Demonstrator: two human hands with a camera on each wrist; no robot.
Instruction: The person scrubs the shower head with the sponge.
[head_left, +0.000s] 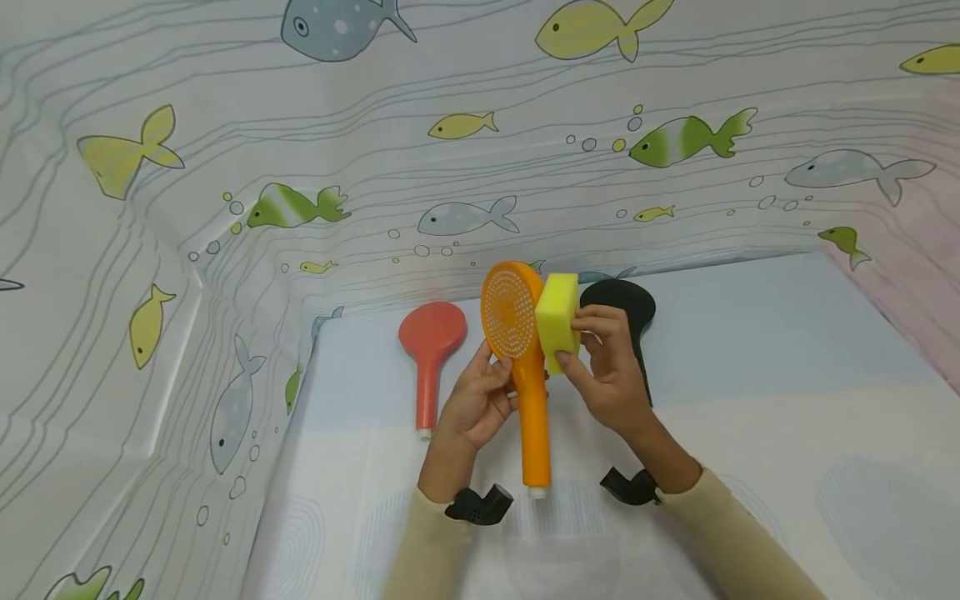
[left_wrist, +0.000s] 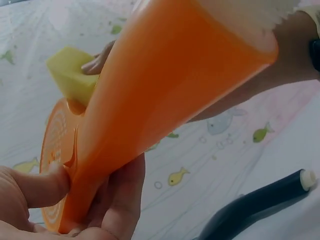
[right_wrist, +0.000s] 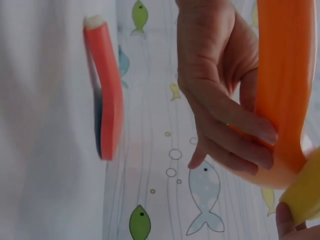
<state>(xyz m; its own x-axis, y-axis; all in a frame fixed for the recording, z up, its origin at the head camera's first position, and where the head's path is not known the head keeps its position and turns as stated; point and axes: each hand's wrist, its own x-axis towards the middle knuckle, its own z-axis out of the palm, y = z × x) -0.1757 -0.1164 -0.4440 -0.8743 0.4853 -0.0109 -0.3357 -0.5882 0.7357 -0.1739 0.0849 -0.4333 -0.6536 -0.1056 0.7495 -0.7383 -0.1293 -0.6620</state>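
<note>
An orange shower head (head_left: 535, 417) is held up at a tilt above the table, its dotted round face turned toward the left. My left hand (head_left: 483, 400) grips it at the neck, thumb on the front and fingers behind, as the left wrist view shows on the shower head (left_wrist: 150, 90). A yellow sponge (head_left: 557, 312) is pinched between the thumb and fingers of my right hand (head_left: 611, 371). The sponge lies against the right edge of the shower head's round part. In the right wrist view the sponge (right_wrist: 305, 192) meets the orange head near its neck.
On the table (head_left: 750, 350), a red shower head (head_left: 432, 333) lies to the left of my hands. A black shower head (head_left: 626, 298) lies to the right, partly hidden behind my right hand. A fish-patterned sheet (head_left: 375, 150) rises behind the table and along its left side.
</note>
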